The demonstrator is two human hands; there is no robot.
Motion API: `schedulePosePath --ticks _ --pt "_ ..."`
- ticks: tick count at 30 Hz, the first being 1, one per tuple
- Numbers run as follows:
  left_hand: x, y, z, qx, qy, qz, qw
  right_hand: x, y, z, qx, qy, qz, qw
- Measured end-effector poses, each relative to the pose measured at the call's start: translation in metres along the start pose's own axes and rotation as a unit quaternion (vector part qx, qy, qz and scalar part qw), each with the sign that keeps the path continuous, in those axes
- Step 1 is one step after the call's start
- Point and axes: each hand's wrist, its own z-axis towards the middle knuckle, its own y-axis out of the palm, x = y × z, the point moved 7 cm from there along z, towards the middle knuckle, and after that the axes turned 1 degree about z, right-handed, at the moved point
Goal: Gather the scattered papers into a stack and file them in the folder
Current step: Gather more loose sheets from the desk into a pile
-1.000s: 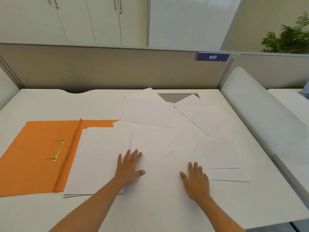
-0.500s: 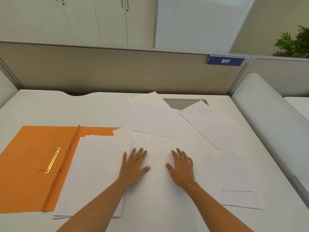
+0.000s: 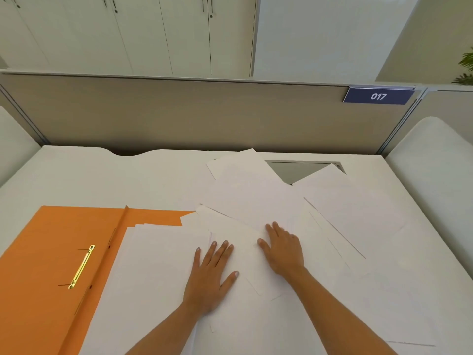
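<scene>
I have the loose white papers [image 3: 256,196] fanned across the middle and right of the desk [image 3: 102,175], overlapping one another. A tidier stack [image 3: 153,265] lies on the right leaf of the open orange folder [image 3: 51,252] at the left, and the folder's gold fastener [image 3: 82,266] sits on its left leaf. The left hand [image 3: 210,278] lies flat, fingers straight and spread, where the stack meets the loose sheets. The right hand [image 3: 282,249], fingers also straight, presses flat on a loose sheet just beside it. Neither grips anything.

The desk is white, with a grey hatch [image 3: 294,170] near its far edge partly under sheets. Behind it I see a beige partition [image 3: 179,111] carrying a blue plate [image 3: 378,96] marked 017, with pale cabinets [image 3: 128,34] beyond and green plant leaves [image 3: 467,67] at far right.
</scene>
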Motion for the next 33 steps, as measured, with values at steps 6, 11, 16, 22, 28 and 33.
schedulePosePath --ticks 6,11,16,22,28,33 --pt "0.0 0.0 0.0 -0.008 -0.004 -0.003 1.0 -0.048 0.015 -0.063 -0.026 -0.042 -0.03 0.998" --pt "0.001 -0.001 0.0 -0.013 -0.005 -0.018 1.0 -0.047 -0.021 -0.029 0.027 -0.081 0.045 0.995" --pt "0.002 -0.007 -0.001 -0.001 -0.001 -0.022 1.0 0.002 -0.04 0.066 0.051 -0.04 0.085 0.994" --pt "0.006 -0.013 -0.004 0.01 0.02 -0.045 0.999 0.03 -0.018 0.105 -0.048 -0.005 0.049 0.998" --pt "0.006 -0.013 -0.003 0.013 0.016 -0.045 0.999 0.043 -0.01 0.054 0.051 -0.026 0.031 0.998" --pt "0.004 -0.014 -0.003 0.018 0.004 -0.063 0.998 0.054 -0.006 0.002 0.09 -0.008 0.051 0.995"
